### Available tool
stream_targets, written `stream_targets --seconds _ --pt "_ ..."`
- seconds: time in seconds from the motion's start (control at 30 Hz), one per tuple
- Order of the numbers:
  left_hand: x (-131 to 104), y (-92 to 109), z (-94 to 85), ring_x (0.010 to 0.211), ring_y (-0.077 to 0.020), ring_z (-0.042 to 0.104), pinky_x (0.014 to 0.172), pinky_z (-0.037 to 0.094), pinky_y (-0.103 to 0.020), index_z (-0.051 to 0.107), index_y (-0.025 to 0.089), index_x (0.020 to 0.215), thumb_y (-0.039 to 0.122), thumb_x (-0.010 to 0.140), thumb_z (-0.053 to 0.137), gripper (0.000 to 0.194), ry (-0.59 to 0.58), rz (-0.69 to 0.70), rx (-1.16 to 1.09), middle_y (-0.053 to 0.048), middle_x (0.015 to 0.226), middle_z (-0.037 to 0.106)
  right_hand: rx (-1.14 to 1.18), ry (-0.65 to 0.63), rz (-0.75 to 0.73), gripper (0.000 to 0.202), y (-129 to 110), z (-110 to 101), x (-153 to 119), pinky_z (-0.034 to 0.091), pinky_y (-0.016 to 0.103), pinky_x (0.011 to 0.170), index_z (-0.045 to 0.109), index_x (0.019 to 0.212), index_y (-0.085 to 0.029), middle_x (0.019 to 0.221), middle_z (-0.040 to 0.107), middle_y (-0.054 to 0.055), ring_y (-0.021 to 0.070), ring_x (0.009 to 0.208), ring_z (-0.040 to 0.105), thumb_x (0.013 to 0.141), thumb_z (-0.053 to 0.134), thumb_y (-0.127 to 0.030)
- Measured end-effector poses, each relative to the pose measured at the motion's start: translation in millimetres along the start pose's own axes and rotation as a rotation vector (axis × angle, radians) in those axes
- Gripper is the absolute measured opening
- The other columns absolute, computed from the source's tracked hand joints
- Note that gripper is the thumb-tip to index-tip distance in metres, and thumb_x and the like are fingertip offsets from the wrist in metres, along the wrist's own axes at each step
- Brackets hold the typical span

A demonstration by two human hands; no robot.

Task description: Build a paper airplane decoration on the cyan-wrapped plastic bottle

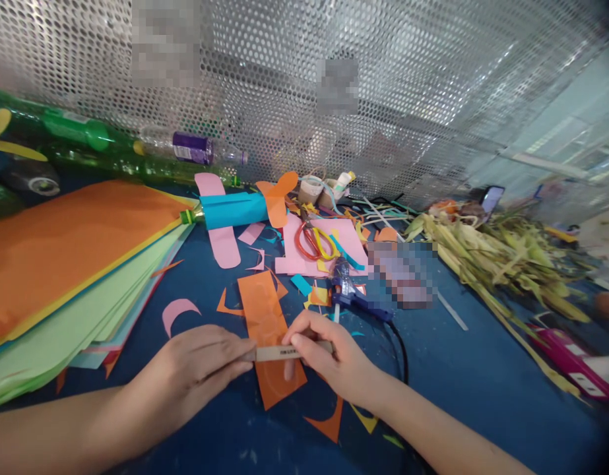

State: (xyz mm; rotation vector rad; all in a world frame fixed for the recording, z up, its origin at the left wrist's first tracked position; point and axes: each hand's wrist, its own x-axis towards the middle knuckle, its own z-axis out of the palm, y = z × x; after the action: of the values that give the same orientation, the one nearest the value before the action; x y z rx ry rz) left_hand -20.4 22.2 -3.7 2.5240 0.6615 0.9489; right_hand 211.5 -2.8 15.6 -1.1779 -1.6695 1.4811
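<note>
Between my hands, above a strip of orange paper, lies a slim beige pen with small dark print, held level. My left hand pinches its greyish left end between thumb and fingers. The right part of the pen is in my right hand, whose fingers close around it. Faint curved outlines show on the orange strip. Beyond the strip rests a bottle airplane wrapped in blue paper, with pink wings and an orange tail piece. A blue glue gun lies past my right hand.
Scissors with red and yellow handles lie on pink paper. Stacked coloured sheets fill the left. Plastic bottles line the perforated metal screen. Corn husks and a magenta object lie right. Paper scraps are scattered about.
</note>
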Motion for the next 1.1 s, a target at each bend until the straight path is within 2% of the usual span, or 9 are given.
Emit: stream_targets --seconds 0.27,0.6,0.77,0.87,0.93,1.0,1.07,1.1 --pt "-5 2 -0.2 0.083 -0.0137 0.062 0.077 0.051 -0.021 0.054 0.016 0.115 0.012 0.087 0.053 0.028 0.008 0.049 0.021 -0.004 0.091 0.066 0.042 0.014 0.009 0.017 -1 3 1 0.026 0.02 0.04 0.049 0.082 -0.02 0.062 0.067 0.001 0.0074 0.041 0.034 0.091 0.042 -0.032" --pt "-6 4 0.8 0.077 -0.0133 0.06 0.068 0.051 -0.021 0.055 0.012 0.113 0.009 0.087 0.052 0.027 0.022 0.034 -0.011 -0.007 0.086 0.063 0.096 0.02 0.014 0.019 0 7 0 0.034 0.017 0.041 0.048 0.081 -0.02 0.062 0.067 0.001 0.0065 0.043 0.041 0.092 0.04 -0.032" --pt "-3 2 1.5 0.075 -0.0138 0.061 0.067 0.051 -0.023 0.056 0.016 0.111 0.011 0.087 0.052 0.025 -0.015 0.005 -0.014 -0.005 0.084 0.064 0.104 0.02 0.039 0.019 -3 7 1 0.036 0.016 0.041 0.048 0.079 -0.019 0.061 0.067 0.002 0.0065 0.043 0.043 0.091 0.041 -0.032" --pt "3 2 1.6 0.073 -0.0133 0.062 0.066 0.051 -0.022 0.059 0.022 0.104 0.015 0.086 0.052 0.02 -0.046 -0.084 -0.037 -0.001 0.08 0.065 0.065 0.037 0.073 0.02 -9 5 1 0.035 0.016 0.04 0.049 0.08 -0.019 0.057 0.065 0.0 0.0065 0.041 0.043 0.091 0.041 -0.033" --pt "8 2 1.0 0.076 -0.0143 0.063 0.069 0.053 -0.024 0.056 0.023 0.109 0.02 0.084 0.056 0.025 -0.031 -0.199 -0.045 -0.002 0.087 0.065 0.026 0.105 0.055 0.022 -13 -1 0 0.034 0.018 0.04 0.051 0.082 -0.019 0.052 0.061 -0.002 0.0072 0.039 0.042 0.092 0.039 -0.035" --pt "12 2 -0.5 0.086 -0.0175 0.063 0.077 0.054 -0.029 0.051 0.022 0.117 0.027 0.081 0.059 0.036 -0.004 -0.285 -0.01 -0.005 0.1 0.064 -0.054 0.264 -0.016 0.024 -16 -12 2 0.036 0.02 0.042 0.053 0.086 -0.019 0.051 0.057 -0.003 0.009 0.041 0.045 0.093 0.036 -0.035" --pt "16 1 -2.8 0.099 -0.0208 0.06 0.086 0.051 -0.035 0.052 0.021 0.117 0.029 0.083 0.056 0.035 -0.01 -0.294 0.049 -0.008 0.111 0.061 -0.227 0.453 -0.11 0.022 -16 -27 6 0.042 0.023 0.05 0.053 0.094 -0.02 0.058 0.058 -0.002 0.0116 0.051 0.052 0.093 0.035 -0.033" --pt "18 1 -4.0 0.104 -0.0215 0.058 0.09 0.049 -0.036 0.054 0.022 0.115 0.028 0.085 0.053 0.031 -0.036 -0.27 0.069 -0.008 0.113 0.06 -0.363 0.505 -0.148 0.021 -15 -35 9 0.045 0.025 0.057 0.054 0.1 -0.021 0.067 0.061 0.0 0.0133 0.06 0.056 0.092 0.037 -0.031"
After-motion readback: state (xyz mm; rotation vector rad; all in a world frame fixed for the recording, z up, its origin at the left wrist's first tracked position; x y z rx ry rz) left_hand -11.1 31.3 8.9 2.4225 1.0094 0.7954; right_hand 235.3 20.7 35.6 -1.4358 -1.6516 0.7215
